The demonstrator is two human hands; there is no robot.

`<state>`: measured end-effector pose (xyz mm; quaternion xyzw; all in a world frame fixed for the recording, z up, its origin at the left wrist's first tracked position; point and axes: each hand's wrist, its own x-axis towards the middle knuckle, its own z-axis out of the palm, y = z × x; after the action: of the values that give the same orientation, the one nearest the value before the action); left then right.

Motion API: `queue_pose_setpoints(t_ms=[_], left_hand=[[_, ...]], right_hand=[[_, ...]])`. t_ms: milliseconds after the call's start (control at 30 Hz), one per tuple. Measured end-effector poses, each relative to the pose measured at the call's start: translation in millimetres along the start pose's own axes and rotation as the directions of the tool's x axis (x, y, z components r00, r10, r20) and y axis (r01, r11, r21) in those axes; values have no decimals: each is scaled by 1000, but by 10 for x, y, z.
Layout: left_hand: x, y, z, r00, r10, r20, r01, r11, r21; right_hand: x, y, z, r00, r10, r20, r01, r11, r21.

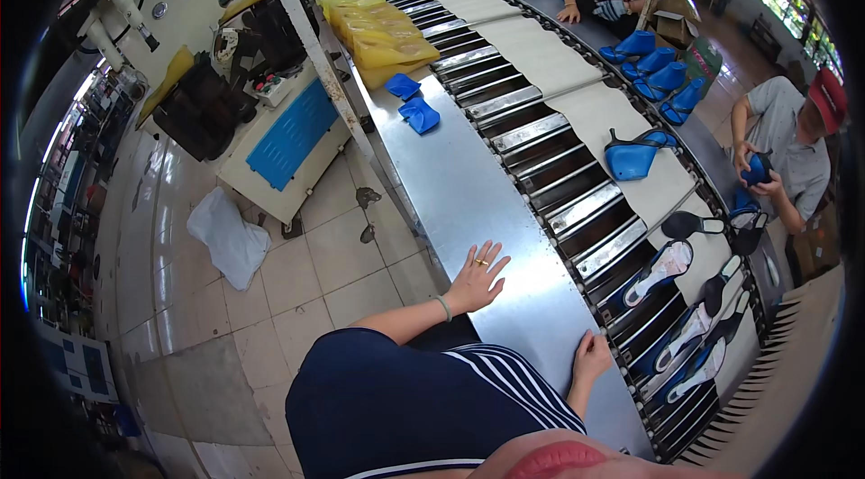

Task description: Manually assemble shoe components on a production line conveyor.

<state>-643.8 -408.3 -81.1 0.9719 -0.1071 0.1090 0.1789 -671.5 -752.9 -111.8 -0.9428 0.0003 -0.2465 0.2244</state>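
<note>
My left hand (478, 279) lies flat with its fingers spread on the bare metal side table (450, 182); a ring is on one finger and a band circles the wrist. Loosely curled, my right hand (591, 355) rests on the same metal surface beside the conveyor, with nothing visible in it. Nearest to it on the conveyor are shoes on blue lasts (662, 272), soles up, with several more (694, 371) alongside. Farther up the belt, a blue shoe last with dark straps (628, 161) lies on a white sheet (595, 123).
The slatted roller conveyor (563, 200) runs away to the far left. Two blue pieces (418, 115) and yellow plastic sheeting (374, 28) lie on the metal table. Across the belt, blue lasts (662, 81) stand near a co-worker holding one (759, 169). A white bag (227, 236) lies on the floor.
</note>
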Motion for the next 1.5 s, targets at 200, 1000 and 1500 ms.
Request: queue_pose_setpoints(t_ms=[200, 1000, 1500], left_hand=[[-10, 22, -9, 1000, 6, -15, -6, 1000, 1], [-40, 64, 7, 1000, 20, -18, -20, 1000, 11], [-99, 62, 77, 1000, 28, 1, -28, 1000, -8]], right_hand=[[-17, 44, 6, 1000, -12, -1, 12, 1000, -9], [-46, 42, -75, 1000, -1, -5, 1, 1000, 0], [-102, 90, -77, 1000, 6, -16, -7, 1000, -22]])
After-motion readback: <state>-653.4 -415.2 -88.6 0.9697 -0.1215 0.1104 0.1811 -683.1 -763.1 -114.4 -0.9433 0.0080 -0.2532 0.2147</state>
